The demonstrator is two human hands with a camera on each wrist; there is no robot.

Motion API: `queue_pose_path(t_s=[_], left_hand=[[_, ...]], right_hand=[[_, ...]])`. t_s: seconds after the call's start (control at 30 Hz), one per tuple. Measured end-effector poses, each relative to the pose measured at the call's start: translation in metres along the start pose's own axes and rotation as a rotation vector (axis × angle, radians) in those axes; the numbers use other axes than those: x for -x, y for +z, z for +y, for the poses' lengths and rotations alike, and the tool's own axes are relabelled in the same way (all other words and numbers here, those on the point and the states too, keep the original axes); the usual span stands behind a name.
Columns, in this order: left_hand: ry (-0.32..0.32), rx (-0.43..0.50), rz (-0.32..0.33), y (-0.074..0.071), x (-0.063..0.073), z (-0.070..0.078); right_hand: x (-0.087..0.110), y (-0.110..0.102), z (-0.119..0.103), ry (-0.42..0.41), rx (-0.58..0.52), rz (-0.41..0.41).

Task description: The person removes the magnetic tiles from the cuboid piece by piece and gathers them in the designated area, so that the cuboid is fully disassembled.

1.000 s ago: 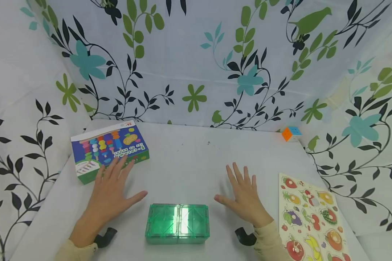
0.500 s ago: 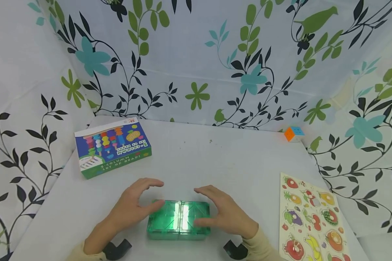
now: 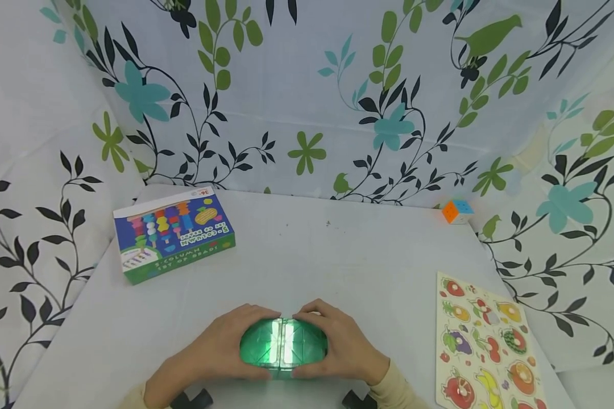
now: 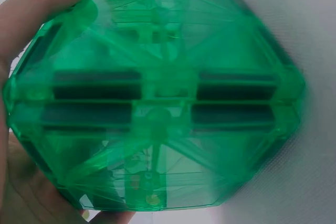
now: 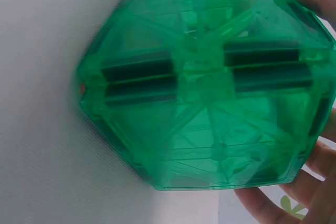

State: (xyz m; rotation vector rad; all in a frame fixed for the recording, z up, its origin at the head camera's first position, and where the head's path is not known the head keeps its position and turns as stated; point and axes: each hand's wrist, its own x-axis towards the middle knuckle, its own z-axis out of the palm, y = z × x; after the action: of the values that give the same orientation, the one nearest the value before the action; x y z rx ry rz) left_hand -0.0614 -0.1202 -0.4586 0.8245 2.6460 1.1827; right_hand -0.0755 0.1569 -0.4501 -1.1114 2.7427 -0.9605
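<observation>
A translucent green block [image 3: 260, 342] of clear plastic tiles lies low in the middle of the head view, with a seam across its centre. My left hand [image 3: 222, 347] grips its left end, thumb along the near side and fingers round the far side. The right hand [image 3: 349, 347] holds the right end the same way. Up close in the left wrist view, the block [image 4: 163, 145] shows an angular end with dark magnet-like bars inside. The right wrist view shows the block's other end [image 5: 210, 124], with fingers beneath and a thumb at the top.
A blue and green bead-set box [image 3: 176, 233] lies at the back left of the white table [image 3: 307, 261]. A small colourful puzzle cube [image 3: 457, 211] sits at the back right. On the right lies a fruit picture board [image 3: 486, 341]. Patterned cloth [image 3: 266, 108] hangs behind.
Both hands, spread wide beside the block at first, have come inward and down and now grip its two ends. The block stays in about the same place.
</observation>
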Motion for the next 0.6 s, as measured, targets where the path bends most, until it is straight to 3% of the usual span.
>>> queue_pose_path(t_s=[0.3, 0.6], left_hand=[[0.009, -0.003, 0.014, 0.0011, 0.0015, 0.0001], [0.009, -0.007, 0.020, 0.0016, 0.0017, 0.0005]], right_hand=[[0.0005, 0.0016, 0.0006, -0.041, 0.035, 0.043], [0.0011, 0.0071, 0.0053, -0.132, 0.066, 0.126]])
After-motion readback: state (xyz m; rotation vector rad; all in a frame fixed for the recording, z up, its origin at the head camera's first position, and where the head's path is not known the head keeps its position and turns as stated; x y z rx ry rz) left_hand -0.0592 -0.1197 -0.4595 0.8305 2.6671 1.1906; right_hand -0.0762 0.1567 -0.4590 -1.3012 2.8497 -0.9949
